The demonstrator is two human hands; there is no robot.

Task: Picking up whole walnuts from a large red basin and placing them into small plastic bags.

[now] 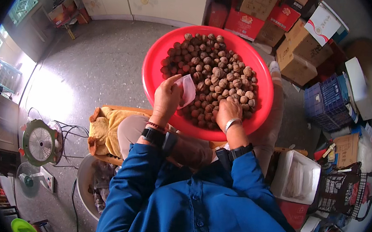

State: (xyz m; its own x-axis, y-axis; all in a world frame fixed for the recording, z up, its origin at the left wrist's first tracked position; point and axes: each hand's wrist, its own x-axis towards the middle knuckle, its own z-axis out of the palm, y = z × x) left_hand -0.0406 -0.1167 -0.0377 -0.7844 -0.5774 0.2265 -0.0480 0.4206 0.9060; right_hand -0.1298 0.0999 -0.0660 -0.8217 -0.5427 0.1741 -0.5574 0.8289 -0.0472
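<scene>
A wide red plastic basin [155,51] sits before me by my knees, with a broad heap of walnuts [208,62] in it. At the basin's left side my left hand [166,95] holds a small white translucent bag [188,90] by its edge. The bag's mouth faces the walnuts, and something brownish shows inside it. My right hand [229,114] reaches down into the near right part of the heap, its fingers bent among the walnuts. Its fingertips are hidden, so whether it grips a walnut is unclear.
To my right stands a white foam box [296,177] with thin white bags [296,175] in it. A grey tub [86,187] with dark packets and a green fan [39,142] are at left. Cartons [299,53] and a blue crate [327,99] line the right side.
</scene>
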